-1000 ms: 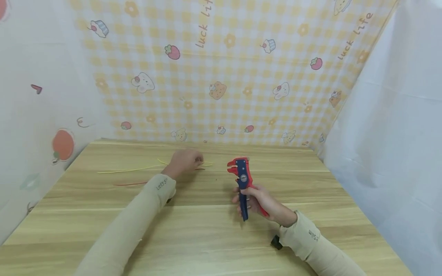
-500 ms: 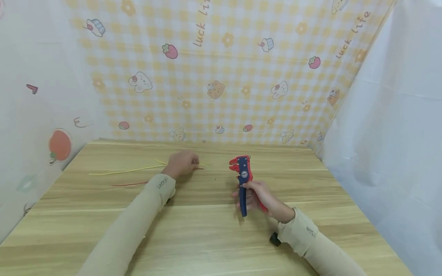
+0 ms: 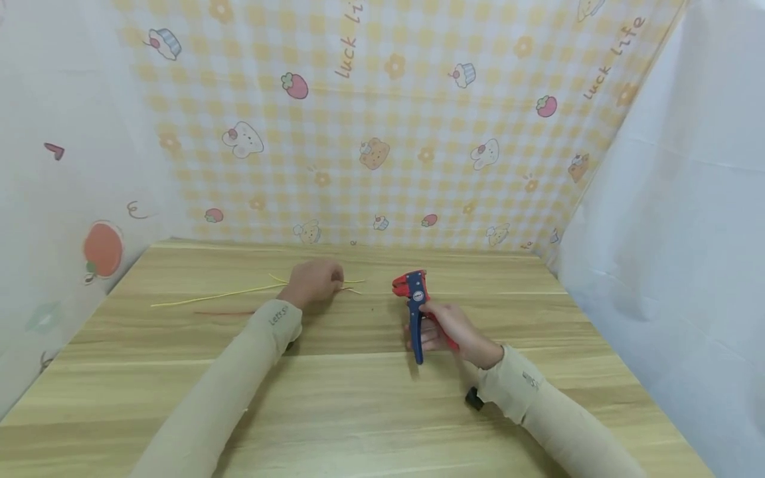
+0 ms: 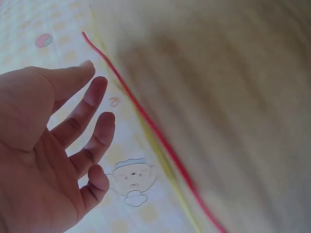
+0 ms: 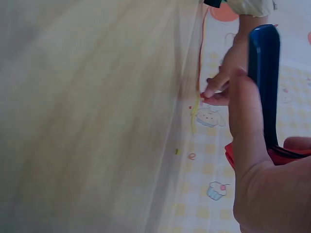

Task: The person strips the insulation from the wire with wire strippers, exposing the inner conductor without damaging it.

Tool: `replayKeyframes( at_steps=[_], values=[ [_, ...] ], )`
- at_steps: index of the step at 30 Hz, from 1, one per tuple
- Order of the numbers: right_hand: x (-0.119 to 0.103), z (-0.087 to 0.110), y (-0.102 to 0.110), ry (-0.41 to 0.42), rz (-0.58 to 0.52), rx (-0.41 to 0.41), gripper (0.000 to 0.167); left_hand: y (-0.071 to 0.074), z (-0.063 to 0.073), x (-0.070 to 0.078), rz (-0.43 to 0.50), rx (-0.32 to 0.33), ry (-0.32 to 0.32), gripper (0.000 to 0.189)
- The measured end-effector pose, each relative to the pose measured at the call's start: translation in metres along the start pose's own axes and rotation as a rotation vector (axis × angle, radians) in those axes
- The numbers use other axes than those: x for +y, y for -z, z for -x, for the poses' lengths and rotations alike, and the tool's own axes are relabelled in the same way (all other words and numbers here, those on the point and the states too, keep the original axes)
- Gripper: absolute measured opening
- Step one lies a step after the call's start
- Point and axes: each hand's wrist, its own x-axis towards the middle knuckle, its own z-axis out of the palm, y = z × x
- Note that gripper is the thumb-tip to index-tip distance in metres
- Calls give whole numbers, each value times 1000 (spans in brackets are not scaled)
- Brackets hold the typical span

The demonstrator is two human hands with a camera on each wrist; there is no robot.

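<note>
My right hand [image 3: 445, 328] holds a wire stripper [image 3: 417, 295] with a blue body and red jaws, its head pointing away from me over the table. In the right wrist view the thumb lies along its blue handle [image 5: 265, 82]. To the left, my left hand [image 3: 313, 282] is over the thin wires at the back of the table. Its fingers are loosely bent in the left wrist view, with a gap between thumb and forefinger. A red wire [image 4: 166, 147] and a yellow wire [image 4: 165, 170] run past the fingertips. Yellow wire [image 3: 215, 296] also extends leftward on the table.
The wood-grain table [image 3: 358, 411] ends at a yellow-checked cloth [image 3: 382, 192] behind. White cloth [image 3: 669, 252] hangs on the right, with printed sheeting [image 3: 72, 199] on the left. A small yellow scrap [image 5: 177, 151] shows in the right wrist view.
The right hand has raised the wire stripper slightly away from me, and its head has tipped left. The red wire's left end has shifted a little toward the back. The left hand stays nearly in place.
</note>
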Motion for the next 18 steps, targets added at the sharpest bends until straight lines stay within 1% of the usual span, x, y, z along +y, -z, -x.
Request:
replayKeyframes(
  at_steps=[4,7,10,13,18],
  values=[
    [-2,-13,4,-27,24,114,41,6,2,3,5,38,-7,11],
    [-2,-19,7,-48,42,156,37,10,5,6,9,50,-19,12],
    [-1,-23,9,-62,50,171,38,13,7,8,14,54,-35,15],
    [1,-27,10,-58,74,183,41,14,10,8,26,58,-37,18],
    [1,-32,13,-53,167,209,39,13,14,11,50,49,-56,20]
  ],
)
